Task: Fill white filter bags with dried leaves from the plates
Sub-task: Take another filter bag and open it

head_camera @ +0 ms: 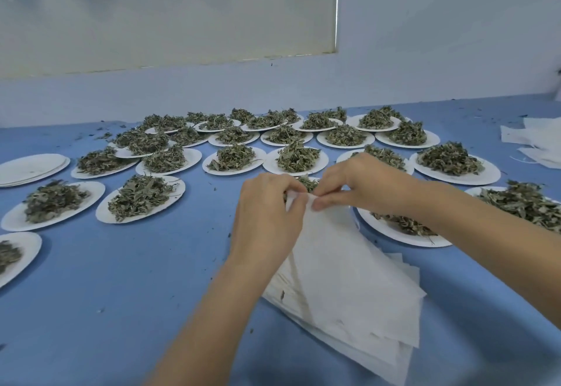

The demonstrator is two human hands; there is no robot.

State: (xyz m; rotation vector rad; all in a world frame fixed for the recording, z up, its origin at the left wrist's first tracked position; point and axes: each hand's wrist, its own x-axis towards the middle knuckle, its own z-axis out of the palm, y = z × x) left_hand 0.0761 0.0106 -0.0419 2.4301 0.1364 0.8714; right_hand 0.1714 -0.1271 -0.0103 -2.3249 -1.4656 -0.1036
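One white filter bag (pixel 331 243) is lifted at its far edge off the stack of bags (pixel 349 319) lying near the person, right of centre on the blue table (pixel 121 279). Both hands pinch that top edge: the left hand (pixel 267 215) from the left, the right hand (pixel 361 187) from the right, fingertips close together at the mouth. The step in hand looks like opening the bag, which seems empty and flat. Next, the two layers need to be parted so leaves can go in. A plate of dried leaves (pixel 400 228) sits just beside the bag on the right, partly under the right forearm. Many more filled plates (pixel 233 159) spread across the far table, and a stack of empty plates (pixel 30 168) lies far left.
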